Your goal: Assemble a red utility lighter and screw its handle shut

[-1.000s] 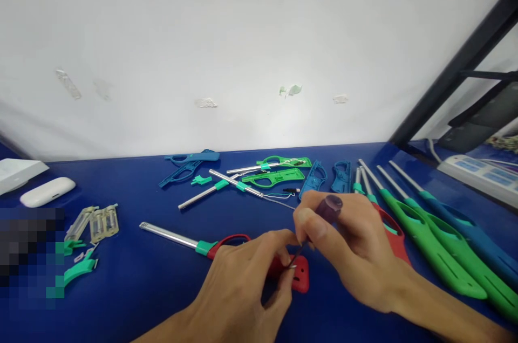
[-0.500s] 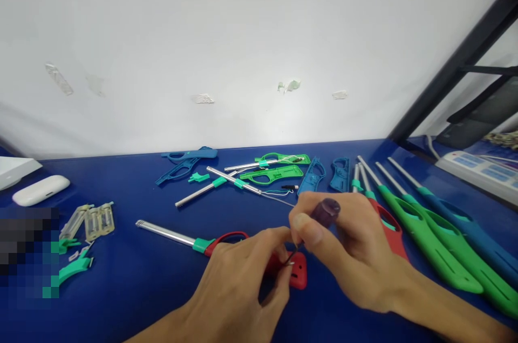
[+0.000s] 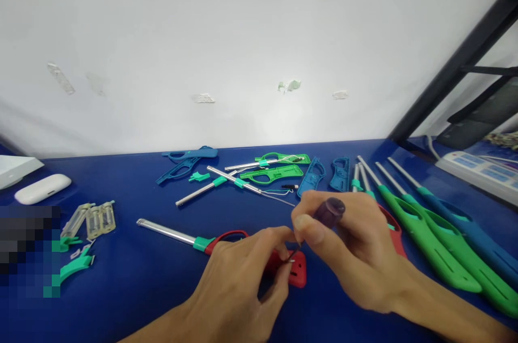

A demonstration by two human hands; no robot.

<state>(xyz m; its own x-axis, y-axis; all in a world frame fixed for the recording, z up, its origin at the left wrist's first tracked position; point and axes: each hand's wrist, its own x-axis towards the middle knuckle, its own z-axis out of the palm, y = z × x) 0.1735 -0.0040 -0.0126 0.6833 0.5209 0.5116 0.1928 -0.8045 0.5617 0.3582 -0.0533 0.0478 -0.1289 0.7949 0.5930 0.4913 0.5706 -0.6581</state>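
A red long-nosed gas lighter (image 3: 298, 273) lies on the blue table, its metal tube pointing up and left. My left hand (image 3: 246, 273) is closed around its handle, covering much of it. My right hand (image 3: 343, 251) grips a screwdriver (image 3: 331, 211) by its dark purple handle. The thin shaft slants down to the left, and its tip is at the handle's end between my left fingertips. A small shiny piece shows at the tip, too small to make out. The contact between tip and lighter is partly hidden by my fingers.
Several whole lighters (image 3: 437, 240) lie at the right. Opened green shells (image 3: 275, 173), blue shells (image 3: 313, 176) and metal tubes (image 3: 206, 189) lie at the back. Clear fuel tanks (image 3: 101, 219) and green triggers (image 3: 76, 266) are at the left, near a white case (image 3: 43, 189). A power strip (image 3: 481, 167) stands far right.
The screwdriver handle has tipped slightly to the right and up with my right hand. My left hand stays on the red lighter, nearly still.
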